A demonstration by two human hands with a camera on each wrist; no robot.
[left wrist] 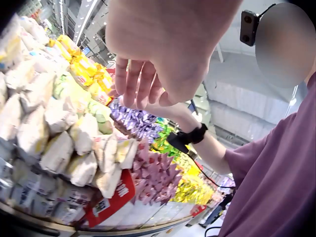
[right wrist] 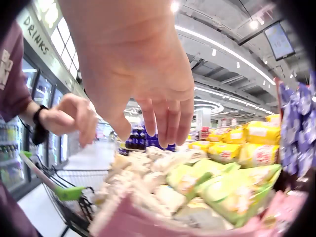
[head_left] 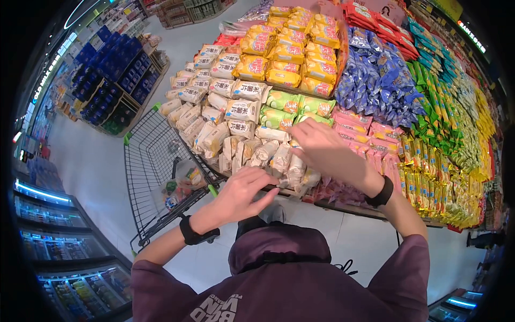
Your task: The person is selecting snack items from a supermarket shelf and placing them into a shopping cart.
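Left hand, right hand, one cart

Cream snack packets were small, sealed pillow packs, pale with faint print. They were heaped loosely at varied tilts along the front edge of the display stand, just below the green packets.

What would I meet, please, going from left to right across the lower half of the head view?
chiller cabinets → shopping cart → left hand → right hand → gold snack packets
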